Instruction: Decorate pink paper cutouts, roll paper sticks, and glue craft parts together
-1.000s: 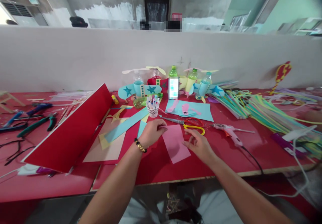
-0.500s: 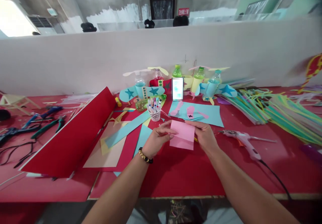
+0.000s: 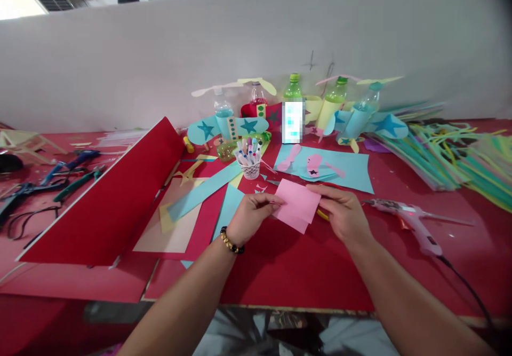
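Observation:
A folded sheet of pink paper [image 3: 298, 204] is held up between both hands, just above the red table [image 3: 280, 270]. My left hand [image 3: 256, 212] pinches its left edge; a beaded bracelet circles that wrist. With thumb and fingers, my right hand [image 3: 340, 209] grips the upper right corner. Beneath the paper lies a pair of scissors with a yellow handle [image 3: 322, 215], mostly hidden. Just behind is a light blue sheet [image 3: 356, 172] carrying pink cut-out shapes [image 3: 314, 165]. A woven cup of markers [image 3: 250, 169] stands beyond my left hand.
On the right rests a pink glue gun [image 3: 416, 222] with its cord. A red board [image 3: 116, 201] leans at left, beside pliers [image 3: 78, 185]. Bottle planes [image 3: 226, 121] and a phone-like screen [image 3: 293, 122] line the back wall. Coloured strips [image 3: 432, 158] lie at right.
The pink paper has turned clockwise, and its folded layers sit more closely over each other. My view has tipped down, with less of the room beyond the partition showing.

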Demonstrator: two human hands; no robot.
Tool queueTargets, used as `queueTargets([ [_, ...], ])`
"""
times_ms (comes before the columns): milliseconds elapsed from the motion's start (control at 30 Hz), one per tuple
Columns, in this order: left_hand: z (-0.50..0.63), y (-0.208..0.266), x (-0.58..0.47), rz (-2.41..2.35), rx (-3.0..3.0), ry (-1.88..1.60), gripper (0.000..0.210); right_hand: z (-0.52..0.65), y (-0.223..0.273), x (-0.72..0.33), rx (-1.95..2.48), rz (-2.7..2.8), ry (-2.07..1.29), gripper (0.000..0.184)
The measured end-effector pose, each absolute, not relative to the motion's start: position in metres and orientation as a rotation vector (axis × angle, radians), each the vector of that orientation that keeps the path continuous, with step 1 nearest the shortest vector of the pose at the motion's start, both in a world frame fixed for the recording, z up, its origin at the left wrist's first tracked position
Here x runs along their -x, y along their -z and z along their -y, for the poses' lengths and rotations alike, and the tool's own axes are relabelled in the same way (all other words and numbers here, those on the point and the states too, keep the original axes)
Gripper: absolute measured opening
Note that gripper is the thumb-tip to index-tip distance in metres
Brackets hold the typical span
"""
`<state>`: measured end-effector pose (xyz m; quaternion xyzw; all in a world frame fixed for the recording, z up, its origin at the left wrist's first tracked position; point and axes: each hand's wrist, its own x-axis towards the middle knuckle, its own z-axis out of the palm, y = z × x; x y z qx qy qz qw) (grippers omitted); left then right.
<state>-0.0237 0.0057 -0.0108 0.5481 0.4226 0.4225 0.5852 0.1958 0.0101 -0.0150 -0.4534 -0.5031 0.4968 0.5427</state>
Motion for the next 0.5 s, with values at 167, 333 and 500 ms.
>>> queueTargets([
  [167, -0.0006, 0.0008, 0.0266, -0.932, -1.493, -0.878, 0.018, -0.0082, 0.0058, -0.2002, 1.110, 1.246, -1.464, 0.032],
  [333, 0.0011, -0.0008, 0.0269, -0.867, -1.422, -0.916, 0.019, -0.0065, 0.0099, -0.1961, 1.270, 1.488, -1.418, 0.024],
  [500, 0.0012, 0.0022, 0.0227, -0.829, -1.028, -0.954, 0.046, -0.0036, 0.0125, -0.1904, 1.321, 1.439, -1.185, 0.024],
])
